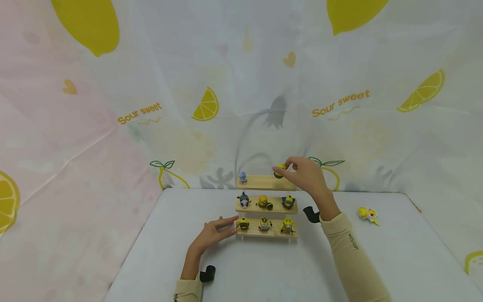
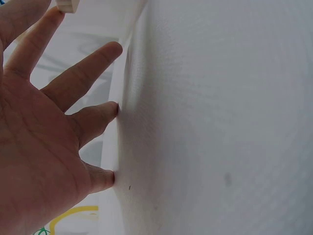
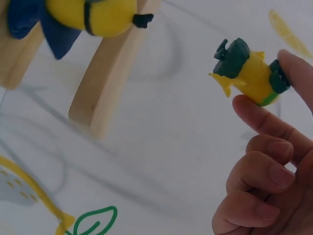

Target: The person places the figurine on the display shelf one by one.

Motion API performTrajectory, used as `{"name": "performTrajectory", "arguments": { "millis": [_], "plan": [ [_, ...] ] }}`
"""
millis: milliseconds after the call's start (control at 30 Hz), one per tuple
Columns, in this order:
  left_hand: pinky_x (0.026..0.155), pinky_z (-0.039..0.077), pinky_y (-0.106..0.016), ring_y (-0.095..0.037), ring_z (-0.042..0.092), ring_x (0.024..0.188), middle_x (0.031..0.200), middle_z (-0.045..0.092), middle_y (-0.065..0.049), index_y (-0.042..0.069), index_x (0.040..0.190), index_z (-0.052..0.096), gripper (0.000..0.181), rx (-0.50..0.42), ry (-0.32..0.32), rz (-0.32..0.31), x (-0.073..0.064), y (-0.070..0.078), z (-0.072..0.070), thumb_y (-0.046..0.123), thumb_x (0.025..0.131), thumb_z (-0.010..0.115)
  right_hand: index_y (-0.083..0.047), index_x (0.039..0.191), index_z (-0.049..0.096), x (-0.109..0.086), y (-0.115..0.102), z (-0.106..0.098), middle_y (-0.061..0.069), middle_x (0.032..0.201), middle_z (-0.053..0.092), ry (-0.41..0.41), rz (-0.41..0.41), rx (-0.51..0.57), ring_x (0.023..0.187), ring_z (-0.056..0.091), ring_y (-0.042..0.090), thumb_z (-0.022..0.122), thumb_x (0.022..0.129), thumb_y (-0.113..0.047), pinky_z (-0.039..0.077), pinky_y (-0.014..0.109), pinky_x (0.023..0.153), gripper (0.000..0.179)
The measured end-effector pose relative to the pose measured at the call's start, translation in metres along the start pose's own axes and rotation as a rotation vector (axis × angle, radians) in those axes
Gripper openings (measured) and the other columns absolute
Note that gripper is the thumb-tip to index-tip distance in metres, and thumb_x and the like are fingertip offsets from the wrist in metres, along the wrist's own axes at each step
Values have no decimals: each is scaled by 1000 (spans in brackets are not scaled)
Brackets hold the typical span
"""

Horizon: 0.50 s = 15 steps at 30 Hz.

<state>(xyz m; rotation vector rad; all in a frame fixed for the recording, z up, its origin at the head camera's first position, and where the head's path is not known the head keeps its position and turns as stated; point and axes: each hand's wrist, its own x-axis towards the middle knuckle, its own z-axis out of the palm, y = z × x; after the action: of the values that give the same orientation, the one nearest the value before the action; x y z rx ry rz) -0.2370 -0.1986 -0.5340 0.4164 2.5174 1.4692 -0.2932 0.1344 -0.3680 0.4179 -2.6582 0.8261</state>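
Observation:
My right hand (image 1: 307, 174) pinches a yellow minion figurine (image 3: 259, 81) with dark green parts between thumb and index finger. It holds the figurine over the right end of the top tier of a three-tier wooden display stand (image 1: 264, 183). With fingers spread, my left hand (image 1: 211, 235) touches the left end of the stand's lowest tier. A small blue figurine (image 1: 243, 178) stands at the top tier's left. On the middle tier are a grey-haired figurine (image 1: 244, 200), a yellow one (image 1: 262, 201) and one with blue wing-like parts (image 1: 288, 202). Three yellow figurines (image 1: 265, 224) line the bottom tier.
To the right on the white table (image 1: 400, 243) lies a yellow-and-white figurine (image 1: 367, 214) with some red. Behind the stand hangs a lemon-print cloth (image 1: 241, 142). Black wrist-worn pieces (image 1: 311, 214) show at both wrists.

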Motion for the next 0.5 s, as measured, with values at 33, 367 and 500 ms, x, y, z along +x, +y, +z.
{"name": "performTrajectory", "arguments": {
  "millis": [33, 367, 500],
  "plan": [
    [102, -19, -72, -43, 24, 143, 135, 60, 0, 30, 131, 66, 44, -4, -1, 2, 0, 0, 0, 40, 89, 74, -17, 90, 71, 3, -3, 2, 1, 72, 55, -15, 4, -5, 58, 41, 18, 71, 86, -56, 33, 32, 49, 39],
    [102, -19, -72, -41, 25, 143, 134, 61, 0, 30, 130, 67, 43, -6, 4, 4, -1, 1, 0, 38, 88, 74, -16, 98, 72, 17, -23, 24, 5, 92, 66, -169, 66, -83, 66, 54, 19, 65, 88, -60, 42, 31, 50, 46],
    [102, -20, -72, -42, 25, 143, 134, 60, 0, 29, 131, 66, 43, -15, 4, 17, -1, 0, 0, 36, 89, 75, -16, 102, 73, 19, -26, 31, 6, 98, 69, -190, 72, -132, 68, 57, 19, 65, 88, -60, 46, 31, 50, 47]
  ]
}}
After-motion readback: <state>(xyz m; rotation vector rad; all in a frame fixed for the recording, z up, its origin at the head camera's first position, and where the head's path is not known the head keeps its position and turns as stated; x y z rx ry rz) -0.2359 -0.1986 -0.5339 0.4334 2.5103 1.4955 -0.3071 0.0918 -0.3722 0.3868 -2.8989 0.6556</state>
